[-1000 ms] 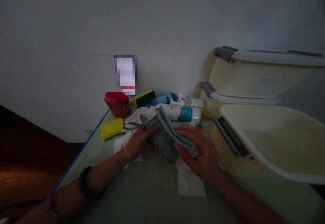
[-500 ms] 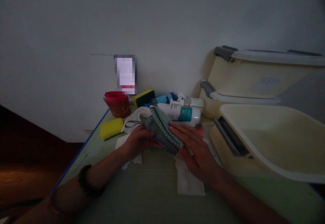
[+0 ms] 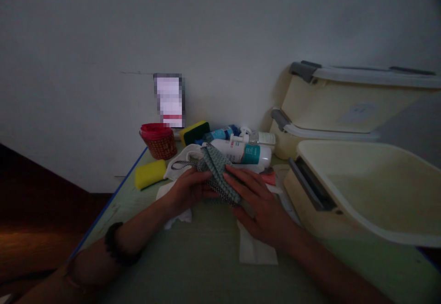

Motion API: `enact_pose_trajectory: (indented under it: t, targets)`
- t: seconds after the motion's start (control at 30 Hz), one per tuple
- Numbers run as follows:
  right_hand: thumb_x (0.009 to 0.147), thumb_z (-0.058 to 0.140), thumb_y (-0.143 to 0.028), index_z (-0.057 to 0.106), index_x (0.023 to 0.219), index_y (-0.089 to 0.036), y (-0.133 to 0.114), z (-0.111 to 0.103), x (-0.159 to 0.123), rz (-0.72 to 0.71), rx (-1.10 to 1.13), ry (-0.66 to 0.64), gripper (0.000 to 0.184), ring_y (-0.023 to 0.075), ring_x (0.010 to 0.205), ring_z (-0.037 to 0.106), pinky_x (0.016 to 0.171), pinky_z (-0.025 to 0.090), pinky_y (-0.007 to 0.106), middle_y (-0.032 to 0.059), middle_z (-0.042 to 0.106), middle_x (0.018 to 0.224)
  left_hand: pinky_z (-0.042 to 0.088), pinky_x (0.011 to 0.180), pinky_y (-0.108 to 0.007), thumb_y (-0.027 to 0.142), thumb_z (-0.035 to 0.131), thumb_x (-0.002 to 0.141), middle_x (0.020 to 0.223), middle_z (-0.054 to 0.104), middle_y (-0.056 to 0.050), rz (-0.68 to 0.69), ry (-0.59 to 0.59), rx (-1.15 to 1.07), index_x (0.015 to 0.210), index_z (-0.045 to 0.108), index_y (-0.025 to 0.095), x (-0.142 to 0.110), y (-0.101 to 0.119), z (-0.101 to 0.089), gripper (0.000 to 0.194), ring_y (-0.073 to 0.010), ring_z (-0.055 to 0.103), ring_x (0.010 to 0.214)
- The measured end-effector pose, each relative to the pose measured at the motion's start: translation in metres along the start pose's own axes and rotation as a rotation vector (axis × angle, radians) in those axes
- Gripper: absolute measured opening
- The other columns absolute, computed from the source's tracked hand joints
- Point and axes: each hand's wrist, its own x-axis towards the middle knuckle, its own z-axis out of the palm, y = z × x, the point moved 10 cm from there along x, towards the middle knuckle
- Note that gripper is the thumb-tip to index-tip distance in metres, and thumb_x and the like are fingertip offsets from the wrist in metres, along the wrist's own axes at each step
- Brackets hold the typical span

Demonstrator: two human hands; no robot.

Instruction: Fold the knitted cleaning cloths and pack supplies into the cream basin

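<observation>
left hand [image 3: 189, 188]: grip pinching folded grey-green cloth [image 3: 217, 171] | right hand [image 3: 259, 198]: grip spread, laid against the cloth's right edge | beyond: white teal-labelled bottle [image 3: 255, 154] lying sideways

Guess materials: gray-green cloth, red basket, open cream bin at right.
Gray-green cloth: textile, matte; knobbly surface, soft folds.
Red basket: possibly plastic; woven-look wall, but too dim to rule out natural fiber.
Cream bin: likely molded plastic, smooth, low sheen; rounded, seamless-looking rim.
</observation>
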Motion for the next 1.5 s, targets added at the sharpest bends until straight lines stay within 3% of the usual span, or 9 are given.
enact_pose_trajectory:
  t: [0.13, 0.23, 0.37, 0.5, 0.77, 0.93, 1.07, 1.3, 1.5]
  targets:
    - [0.085, 0.046, -0.018, 0.032, 0.138, -0.021, 0.013, -0.010, -0.002, 0.113, 0.021, 0.111, 0.054, 0.0225, 0.120, 0.039, 0.100, 0.038, 0.044, 0.0109, 0.041, 0.130, 0.051, 0.078, -0.032, 0.018, 0.069, 0.071, 0.095, 0.070, -0.009, 0.065, -0.163, 0.096, 0.104, 0.060, 0.012, -0.003, 0.004, 0.019, 0.034, -0.0197, 0.066, 0.086]
    - [0.085, 0.047, -0.021, 0.037, 0.135, -0.022, 0.019, -0.015, -0.005, 0.178, -0.009, 0.172, 0.051, 0.0225, 0.103, 0.047, 0.088, 0.046, 0.044, 0.0102, 0.046, 0.109, 0.051, 0.072, -0.028, 0.017, 0.069, 0.073, 0.085, 0.070, -0.008, 0.080, -0.157, 0.232, 0.102, 0.058, 0.011, -0.003, 0.003, 0.020, 0.031, -0.0166, 0.066, 0.077]
    - [0.083, 0.050, -0.018, 0.038, 0.135, -0.025, 0.017, -0.014, -0.005, 0.149, -0.028, 0.189, 0.053, 0.0204, 0.087, 0.048, 0.077, 0.049, 0.041, 0.0064, 0.047, 0.094, 0.051, 0.064, -0.026, 0.023, 0.068, 0.075, 0.075, 0.069, -0.006, 0.097, -0.133, 0.285, 0.097, 0.056, 0.012, -0.002, 0.004, 0.017, 0.027, -0.0144, 0.064, 0.066]
    - [0.082, 0.051, -0.017, 0.040, 0.133, -0.026, 0.015, -0.012, -0.005, 0.120, -0.024, 0.200, 0.053, 0.0192, 0.083, 0.050, 0.073, 0.050, 0.039, 0.0057, 0.050, 0.093, 0.051, 0.064, -0.028, 0.029, 0.070, 0.072, 0.076, 0.068, -0.006, 0.116, -0.127, 0.244, 0.100, 0.056, 0.013, -0.002, 0.004, 0.015, 0.035, -0.0159, 0.064, 0.068]
    - [0.084, 0.054, -0.023, 0.043, 0.131, -0.029, 0.011, -0.014, -0.005, 0.084, 0.033, 0.215, 0.049, 0.0192, 0.090, 0.055, 0.077, 0.052, 0.038, 0.0058, 0.054, 0.099, 0.050, 0.059, -0.025, 0.026, 0.070, 0.072, 0.069, 0.068, -0.004, 0.088, -0.059, 0.238, 0.100, 0.054, 0.013, 0.000, 0.003, 0.009, 0.035, -0.0140, 0.063, 0.062]
    - [0.084, 0.054, -0.023, 0.046, 0.129, -0.025, 0.007, -0.011, -0.003, 0.045, 0.072, 0.168, 0.046, 0.0184, 0.093, 0.055, 0.078, 0.052, 0.036, 0.0078, 0.055, 0.104, 0.050, 0.057, -0.024, 0.024, 0.071, 0.072, 0.070, 0.068, -0.003, 0.050, -0.045, 0.229, 0.107, 0.052, 0.014, 0.002, 0.000, 0.007, 0.041, -0.0125, 0.062, 0.059]
    - [0.086, 0.051, -0.020, 0.052, 0.123, -0.023, 0.006, -0.013, -0.002, 0.046, 0.079, 0.191, 0.037, 0.0172, 0.092, 0.059, 0.079, 0.052, 0.035, 0.0071, 0.060, 0.101, 0.050, 0.056, -0.024, 0.025, 0.071, 0.072, 0.073, 0.069, -0.003, 0.049, -0.020, 0.262, 0.113, 0.049, 0.014, 0.003, 0.000, 0.001, 0.048, -0.0125, 0.062, 0.058]
    - [0.083, 0.056, -0.021, 0.060, 0.097, -0.023, 0.013, -0.022, -0.004, 0.142, 0.119, 0.290, 0.015, 0.0150, 0.081, 0.063, 0.072, 0.053, 0.031, 0.0023, 0.067, 0.088, 0.049, 0.065, -0.028, 0.020, 0.072, 0.070, 0.079, 0.067, -0.002, 0.052, -0.092, 0.303, 0.116, 0.047, 0.017, 0.003, -0.001, 0.005, 0.053, -0.0152, 0.064, 0.067]
    - [0.083, 0.057, -0.019, 0.059, 0.092, -0.023, 0.010, -0.027, -0.004, 0.116, 0.120, 0.328, 0.010, 0.0144, 0.080, 0.064, 0.073, 0.052, 0.030, 0.0014, 0.068, 0.085, 0.049, 0.060, -0.026, 0.020, 0.073, 0.068, 0.078, 0.067, -0.001, 0.052, -0.056, 0.255, 0.116, 0.046, 0.017, 0.003, -0.001, 0.005, 0.055, -0.0136, 0.063, 0.062]
